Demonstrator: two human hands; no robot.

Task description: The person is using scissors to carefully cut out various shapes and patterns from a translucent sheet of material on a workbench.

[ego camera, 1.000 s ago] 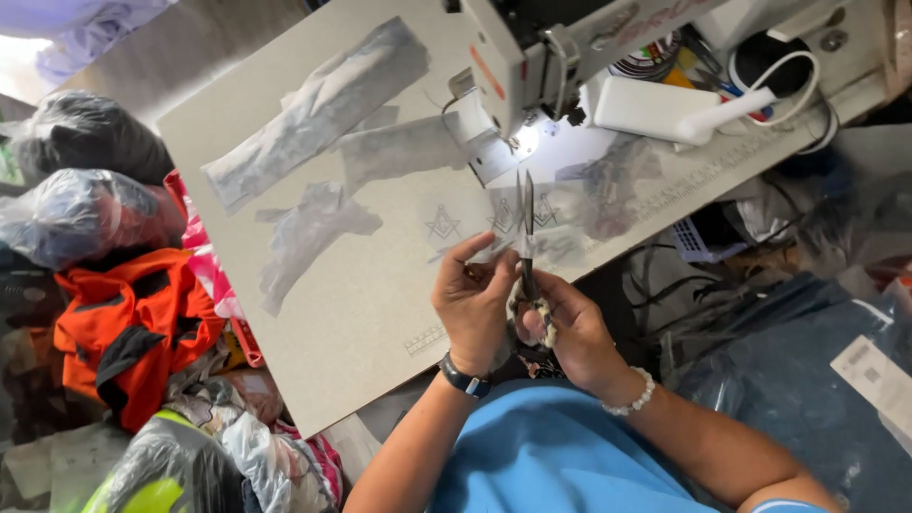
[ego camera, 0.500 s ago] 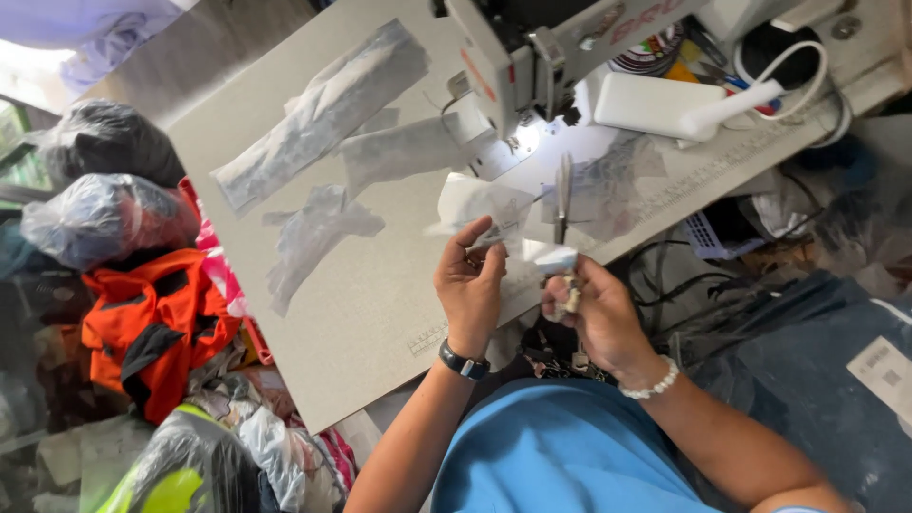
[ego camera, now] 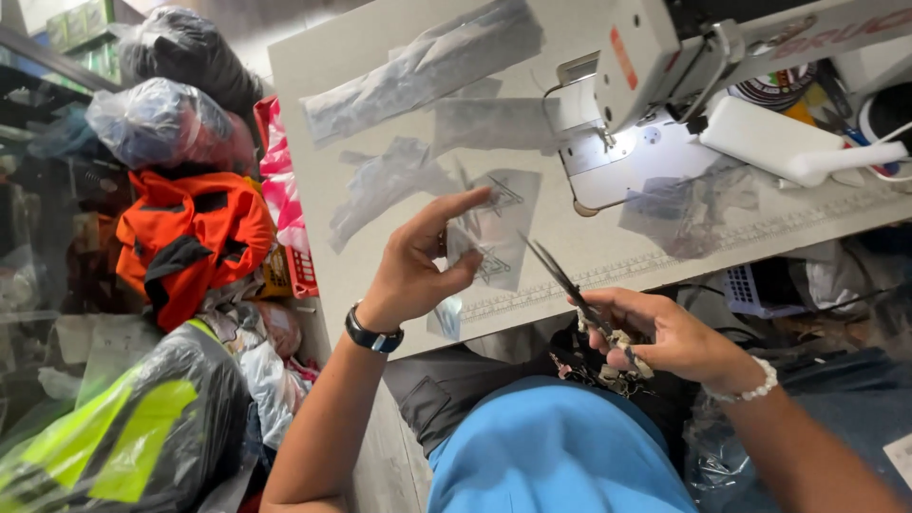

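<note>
The person wears a bright blue short-sleeved shirt, plain and without pattern, over dark trousers that show as a grey-black fold below the shirt's hem. Both forearms are bare. On the wrist of the left hand sits a black wristband with a small flat buckle or face. The wrist of the right hand carries a bracelet of small round white beads.

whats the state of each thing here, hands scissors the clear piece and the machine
left hand: raised, pinching the clear plastic piece
clear plastic piece: held up off the table
right hand: gripping the scissors' handles
scissors: blades shut, pointing at the plastic piece
sewing machine: work light on, nothing under the needle
</note>
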